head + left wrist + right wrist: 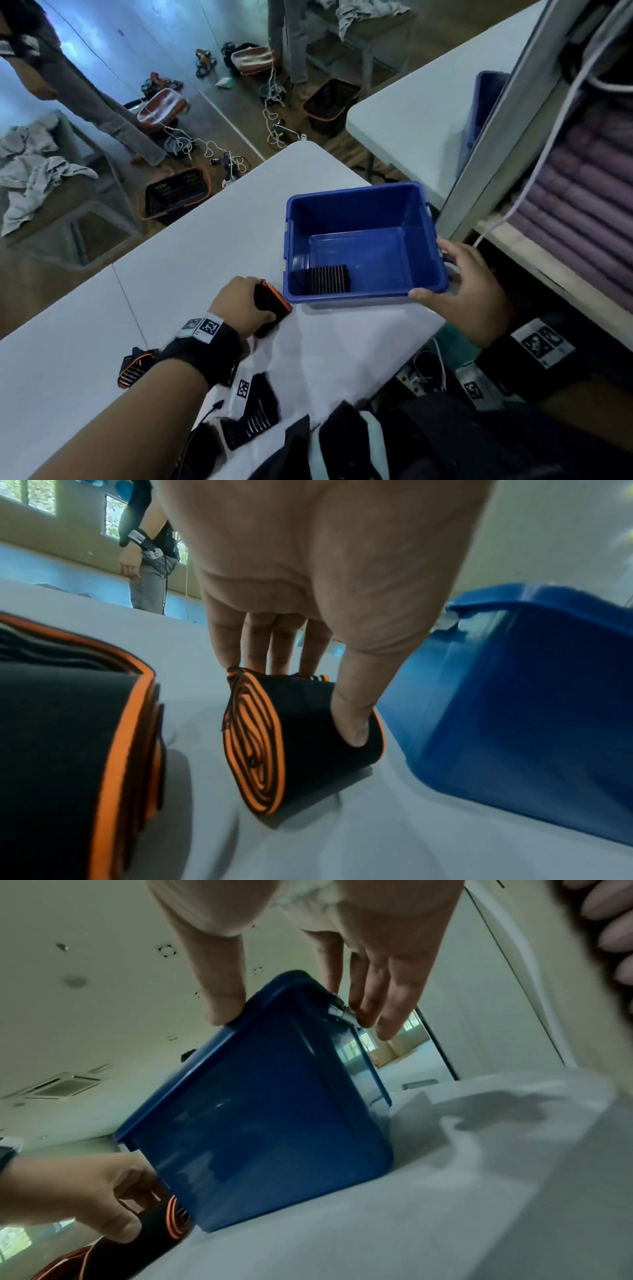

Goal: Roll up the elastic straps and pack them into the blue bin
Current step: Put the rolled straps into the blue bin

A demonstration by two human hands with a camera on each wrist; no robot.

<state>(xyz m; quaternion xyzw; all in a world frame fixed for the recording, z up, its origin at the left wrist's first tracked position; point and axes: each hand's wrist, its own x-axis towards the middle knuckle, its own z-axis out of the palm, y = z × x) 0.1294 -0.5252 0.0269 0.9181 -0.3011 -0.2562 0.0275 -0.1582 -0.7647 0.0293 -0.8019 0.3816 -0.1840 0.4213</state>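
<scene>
The blue bin [363,212] stands on the white table [205,240]; one rolled black strap [327,279] lies in its near left corner. My left hand [260,305] grips a rolled black strap with orange edging [274,310] on the table, just beside the bin's near left corner. In the left wrist view the thumb and fingers [253,647] pinch this roll [274,750] next to the bin wall [531,710]. My right hand [431,270] holds the bin's near right corner, thumb [222,1010] on the rim and fingers [369,1010] at the side clip.
Another orange-edged strap [135,366] lies by my left wrist, and more black straps [253,414] sit at the table's near edge. A shelf of purple rolls [582,205] stands close on the right. A second table [428,102] and a person [85,85] are farther off.
</scene>
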